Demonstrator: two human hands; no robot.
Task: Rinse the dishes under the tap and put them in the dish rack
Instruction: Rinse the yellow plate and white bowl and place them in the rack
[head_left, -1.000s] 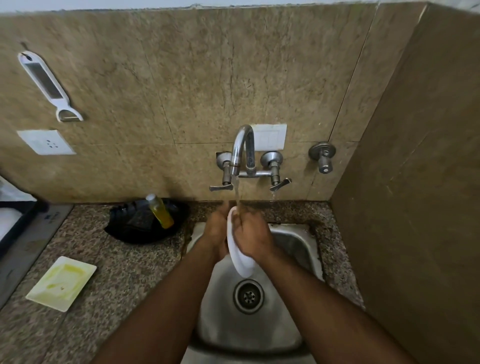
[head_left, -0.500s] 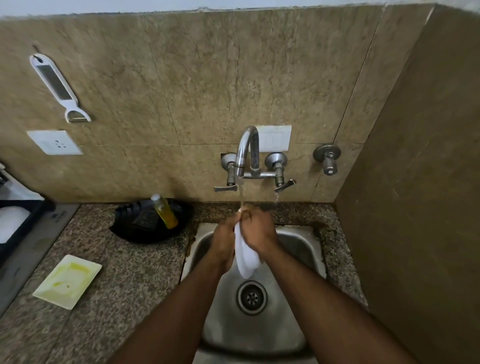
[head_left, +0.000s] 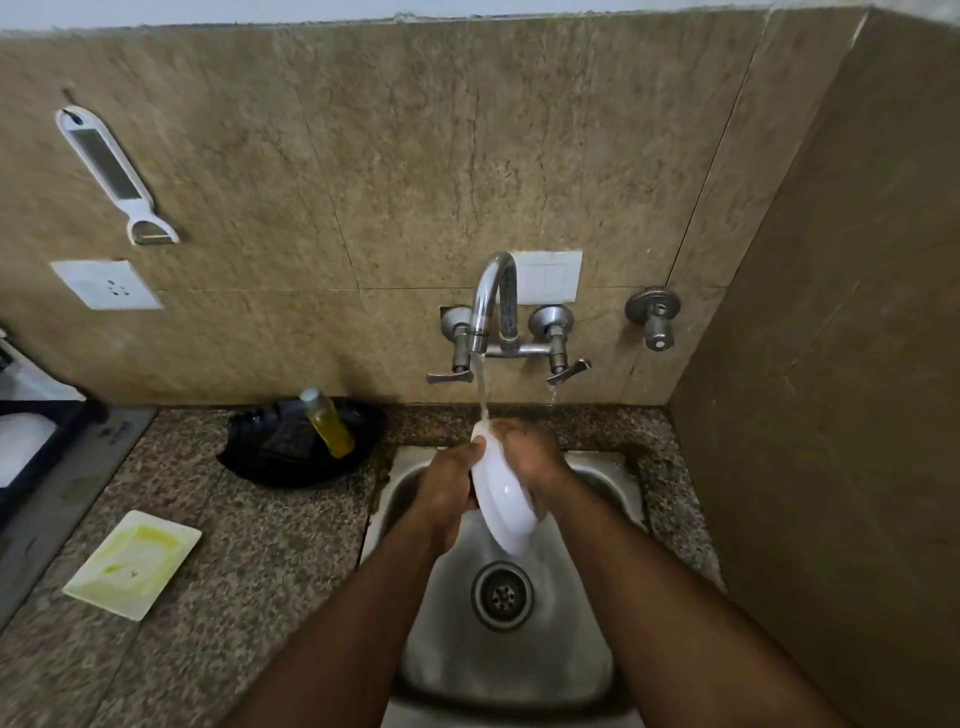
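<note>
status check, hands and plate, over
Left hand and right hand both grip plate, held on edge over sink. Tap stream hits its top rim. Nothing in the way.

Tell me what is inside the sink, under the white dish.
Below the white dish, which both hands grip (left hand, right hand), the steel sink shows only its round drain. The forearms cover part of the basin.
</note>
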